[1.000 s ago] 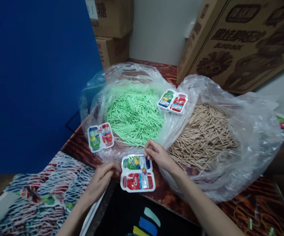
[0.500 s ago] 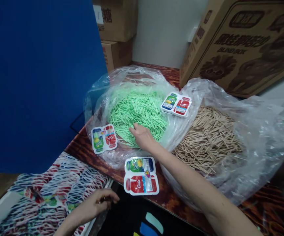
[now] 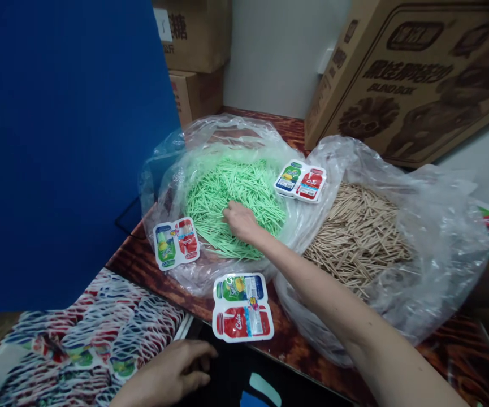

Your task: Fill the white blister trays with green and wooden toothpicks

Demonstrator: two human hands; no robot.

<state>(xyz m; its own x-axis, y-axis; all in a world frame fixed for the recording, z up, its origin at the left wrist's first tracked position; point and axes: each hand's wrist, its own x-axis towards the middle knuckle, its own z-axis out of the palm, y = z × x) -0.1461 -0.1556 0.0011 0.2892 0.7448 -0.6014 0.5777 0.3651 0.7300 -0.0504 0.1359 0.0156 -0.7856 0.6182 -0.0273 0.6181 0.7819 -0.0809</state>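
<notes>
A pile of thin light-green sticks [image 3: 219, 189] fills an opened clear plastic bag [image 3: 172, 195]. My right hand [image 3: 241, 222] reaches into the middle of it, fingers drawn together on green sticks; how many is hidden. My left hand [image 3: 185, 364] hovers low over a black area beside the table edge, fingers loosely bent, thumb apart, with nothing visible in it. Between the hands lies a white blister pack [image 3: 243, 308] with Sprite-like and Cola bottle pictures. Similar packs rest on the bag's left [image 3: 177, 243] and right [image 3: 301, 181] sides.
Brown sticks [image 3: 358, 237] lie in a second clear bag to the right. A blue panel [image 3: 66, 147] stands at left, above a white container of netted packs [image 3: 100, 339]. Cardboard boxes [image 3: 414, 85] stand behind the wood-patterned table [image 3: 129, 260].
My right hand has moved slightly up within the green sticks, its fingers more tucked in. My left hand has shifted a little right and down. The view has turned slightly.
</notes>
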